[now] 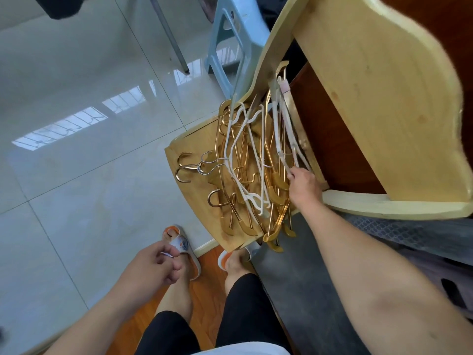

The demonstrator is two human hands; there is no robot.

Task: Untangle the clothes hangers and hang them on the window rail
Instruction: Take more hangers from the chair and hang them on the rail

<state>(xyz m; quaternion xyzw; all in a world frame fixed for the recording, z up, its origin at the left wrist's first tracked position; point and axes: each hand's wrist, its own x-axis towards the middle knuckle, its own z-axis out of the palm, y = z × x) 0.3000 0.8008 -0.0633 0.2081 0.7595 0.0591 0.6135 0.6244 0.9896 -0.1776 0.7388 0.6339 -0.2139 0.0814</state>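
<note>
tangled hangers on chair seat, right hand gripping

The right hand's fingertips sink into the tangle of hangers, so whether they curl round a white wire or merely touch it cannot be told. Beyond those fingers, the hangers' far ends vanish behind the pale wooden chair back, itself cut by the top edge. Something small and white sits between the left hand's fingers, too small to identify. Below both hands, the forearms leave the bottom edge.
</note>
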